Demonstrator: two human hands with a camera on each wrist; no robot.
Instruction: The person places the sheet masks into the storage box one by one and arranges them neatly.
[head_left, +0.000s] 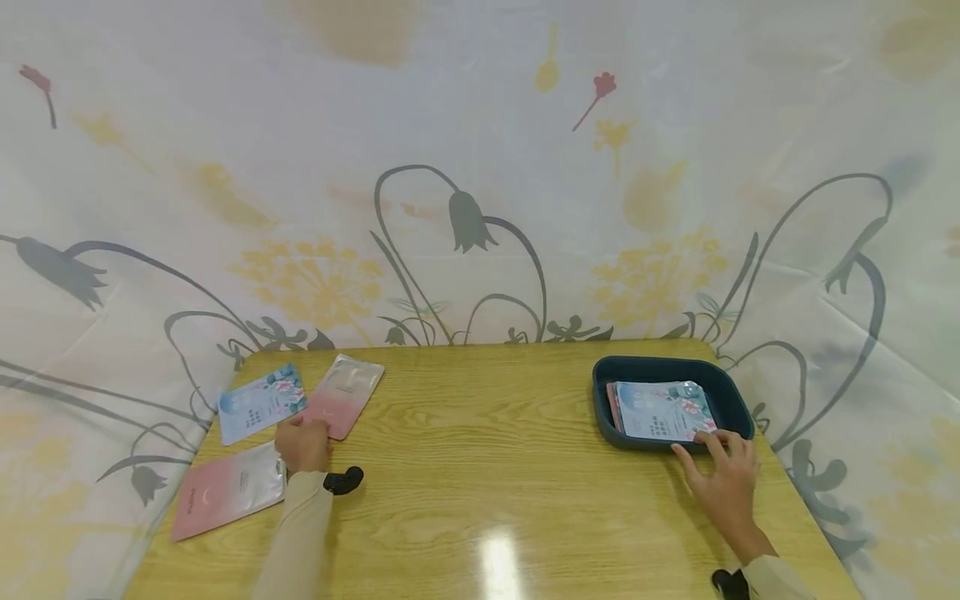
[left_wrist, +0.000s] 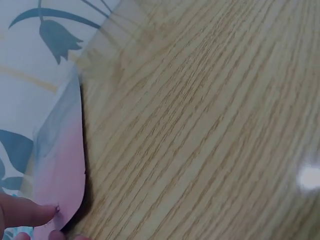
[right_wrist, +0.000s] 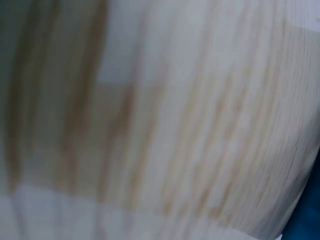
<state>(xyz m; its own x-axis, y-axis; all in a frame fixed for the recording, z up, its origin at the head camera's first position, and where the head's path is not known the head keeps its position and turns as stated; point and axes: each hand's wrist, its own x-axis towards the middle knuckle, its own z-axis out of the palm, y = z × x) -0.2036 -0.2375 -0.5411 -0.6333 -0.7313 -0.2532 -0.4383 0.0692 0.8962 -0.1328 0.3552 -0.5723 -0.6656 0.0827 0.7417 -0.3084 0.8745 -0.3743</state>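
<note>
Sachet, flat pink-and-silver foil (head_left: 346, 395), ran lengthwise away rightward from the left hand (head_left: 303, 446) pinching it; whether the right hand (head_left: 726, 483) gripped the dark-blue rounded plastic tray (head_left: 729, 402) was unclear.

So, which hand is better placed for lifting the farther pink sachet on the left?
Left hand, I think: its fingers pinch that pink sachet. The right hand is across the table, at the dark-blue tray.

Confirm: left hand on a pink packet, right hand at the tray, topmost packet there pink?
No: the topmost packet in the tray is light blue with flowers, per the head view. Left hand on a pink packet, right hand at the tray: right.
</note>
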